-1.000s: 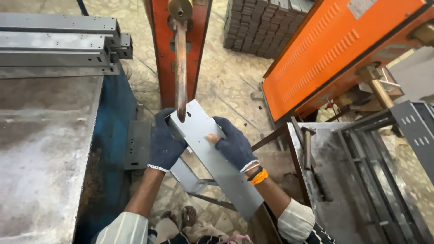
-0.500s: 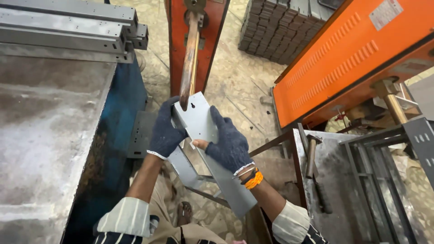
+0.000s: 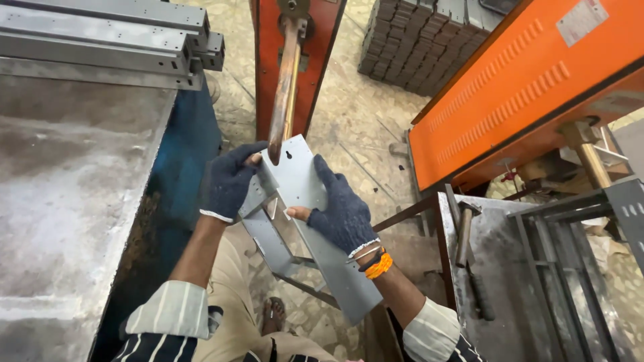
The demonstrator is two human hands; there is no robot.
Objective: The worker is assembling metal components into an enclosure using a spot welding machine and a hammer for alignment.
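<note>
Both gloved hands grip a grey sheet-metal bracket (image 3: 305, 221): the left hand (image 3: 228, 184) wraps its near-left edge, and the right hand (image 3: 339, 208) is closed over its right side. Since a second ago the bracket's top end has moved up under the copper electrode arm (image 3: 283, 87), whose tip now meets it beside the keyhole slot.

The grey sheet-metal bracket (image 3: 305, 221) has been shifted slightly upward under the copper electrode arm (image 3: 284, 84), whose tip is now seen just beside the keyhole slot near the bracket's top edge. The left hand (image 3: 230, 181) has been moved up along the bracket's left flange. The right hand (image 3: 339, 208) has been spread flatter across the plate face, thumb exposed.
</note>
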